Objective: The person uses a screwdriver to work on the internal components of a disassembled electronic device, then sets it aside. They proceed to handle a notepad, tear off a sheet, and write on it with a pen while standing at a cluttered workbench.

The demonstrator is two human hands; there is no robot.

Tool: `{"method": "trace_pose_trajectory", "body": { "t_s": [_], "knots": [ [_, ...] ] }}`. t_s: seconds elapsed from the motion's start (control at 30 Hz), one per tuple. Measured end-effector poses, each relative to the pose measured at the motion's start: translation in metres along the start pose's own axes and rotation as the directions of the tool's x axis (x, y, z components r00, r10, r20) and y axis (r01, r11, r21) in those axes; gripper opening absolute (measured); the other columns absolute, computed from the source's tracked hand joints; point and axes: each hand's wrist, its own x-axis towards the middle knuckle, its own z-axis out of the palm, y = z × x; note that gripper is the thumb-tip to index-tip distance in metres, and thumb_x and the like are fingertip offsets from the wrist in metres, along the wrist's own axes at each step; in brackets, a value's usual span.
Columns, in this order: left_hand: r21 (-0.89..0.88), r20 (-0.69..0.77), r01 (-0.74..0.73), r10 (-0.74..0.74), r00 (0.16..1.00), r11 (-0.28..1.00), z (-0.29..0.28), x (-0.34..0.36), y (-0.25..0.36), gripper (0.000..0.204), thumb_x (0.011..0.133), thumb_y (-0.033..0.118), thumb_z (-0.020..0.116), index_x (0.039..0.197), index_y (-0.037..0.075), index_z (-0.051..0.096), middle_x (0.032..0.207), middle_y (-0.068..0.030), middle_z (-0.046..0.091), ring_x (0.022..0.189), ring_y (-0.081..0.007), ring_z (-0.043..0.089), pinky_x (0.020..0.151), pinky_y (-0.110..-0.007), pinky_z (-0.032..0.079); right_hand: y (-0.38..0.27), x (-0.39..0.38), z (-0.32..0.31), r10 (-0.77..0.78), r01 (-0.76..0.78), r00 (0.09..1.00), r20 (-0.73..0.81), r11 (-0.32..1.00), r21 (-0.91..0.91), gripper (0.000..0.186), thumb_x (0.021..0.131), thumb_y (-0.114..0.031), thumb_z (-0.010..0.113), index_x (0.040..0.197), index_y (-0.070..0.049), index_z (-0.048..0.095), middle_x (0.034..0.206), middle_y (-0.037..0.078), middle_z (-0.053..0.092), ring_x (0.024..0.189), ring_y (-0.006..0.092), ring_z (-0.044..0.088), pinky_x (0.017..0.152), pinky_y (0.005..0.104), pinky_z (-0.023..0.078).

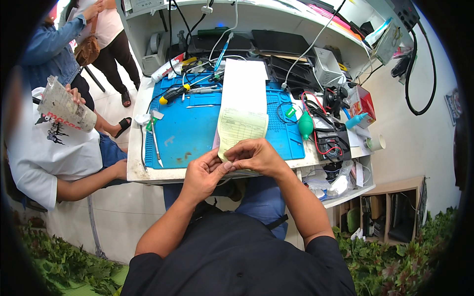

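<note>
A receipt pad lies over a blue work mat [185, 140], its white sheet [244, 89] stretching toward the back. At its near end is a pale yellow printed form [242, 126], with a sliver of pink paper showing at its left side. The form's lower edge curls up between my hands at the table's front edge. My left hand [205, 172] pinches that edge with thumb and fingers. Beside it, fingertips nearly touching, my right hand [256, 157] is closed on the same lower edge. What lies beneath the curled paper is hidden.
A yellow-black screwdriver [173, 93] and tweezers-like tool [156, 143] lie left on the mat. At right are a green air blower [305, 126], a multimeter [332, 145] and a blue-capped bottle [356, 120]. An open drawer [340, 185] juts below. A seated person [54, 148] is at left.
</note>
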Motion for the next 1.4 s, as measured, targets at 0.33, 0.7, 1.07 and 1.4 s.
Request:
{"method": "trace_pose_trajectory", "body": {
  "t_s": [0.33,0.7,1.07,1.4],
  "knots": [
    [0.028,-0.002,-0.014,0.014,1.000,1.000,-0.004,-0.001,-0.004,0.053,0.111,0.006,0.064,0.157,-0.011,0.047,0.132,-0.0158,0.073,0.117,-0.0157,0.071,0.101,-0.029,0.059,0.005,-0.002,0.006,-0.053,0.049,0.998,-0.045,0.996,-0.076,0.035,0.082,-0.005,0.096,0.112,0.002,0.080,0.098,0.004,0.078,0.090,0.0098,0.071,0.080,0.0257,0.060],
    [0.039,0.014,0.009,-0.010,1.000,0.999,-0.005,-0.003,-0.003,0.054,0.113,0.008,0.060,0.160,-0.011,0.043,0.133,-0.0175,0.072,0.116,-0.0177,0.072,0.102,-0.031,0.060,0.007,-0.001,0.002,-0.029,0.029,0.999,-0.029,1.000,0.000,0.033,0.084,-0.001,0.093,0.114,0.005,0.079,0.101,0.008,0.079,0.093,0.0123,0.074,0.083,0.0279,0.061],
    [0.070,0.033,0.001,-0.003,0.999,0.998,-0.009,-0.003,-0.005,0.055,0.112,0.010,0.062,0.160,-0.010,0.043,0.138,-0.0184,0.070,0.119,-0.0203,0.072,0.104,-0.033,0.060,-0.004,-0.003,0.002,-0.149,0.152,0.988,0.030,0.972,-0.178,0.019,0.089,-0.004,0.087,0.106,0.003,0.081,0.101,0.005,0.076,0.092,0.0094,0.070,0.075,0.0249,0.056],
    [0.094,-0.146,-0.011,0.024,0.989,0.996,-0.004,0.001,-0.003,0.078,0.102,-0.003,0.071,0.167,-0.006,0.027,0.125,-0.0202,0.074,0.109,-0.0223,0.076,0.088,-0.032,0.065,-0.023,-0.007,0.008,-0.204,0.151,0.970,-0.132,0.931,-0.333,0.010,0.093,-0.007,0.076,0.096,0.001,0.070,0.084,0.003,0.071,0.074,0.0074,0.064,0.068,0.0259,0.053]
  ]
}}
